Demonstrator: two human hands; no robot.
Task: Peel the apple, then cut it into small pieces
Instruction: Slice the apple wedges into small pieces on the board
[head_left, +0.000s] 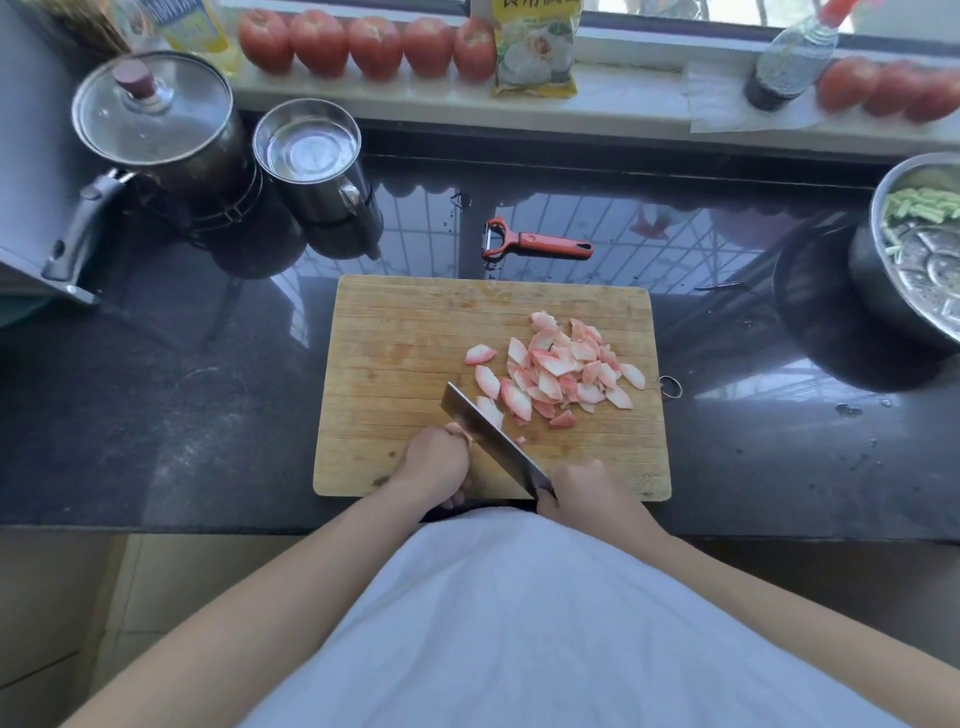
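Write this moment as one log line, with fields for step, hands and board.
step: cutting | right hand: grips cleaver | left hand: curled beside blade, contents hidden | cutting board: apple pieces piled | peeler: on counter

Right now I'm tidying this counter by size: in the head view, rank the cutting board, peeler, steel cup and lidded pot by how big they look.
1. cutting board, clearly largest.
2. lidded pot.
3. steel cup, slightly smaller than the pot.
4. peeler, smallest.

You have a scored wooden cutting board (415, 374) on a glossy dark stone bench (156, 415), a shiny metal cleaver (483, 431), and a red plastic peeler (540, 244).
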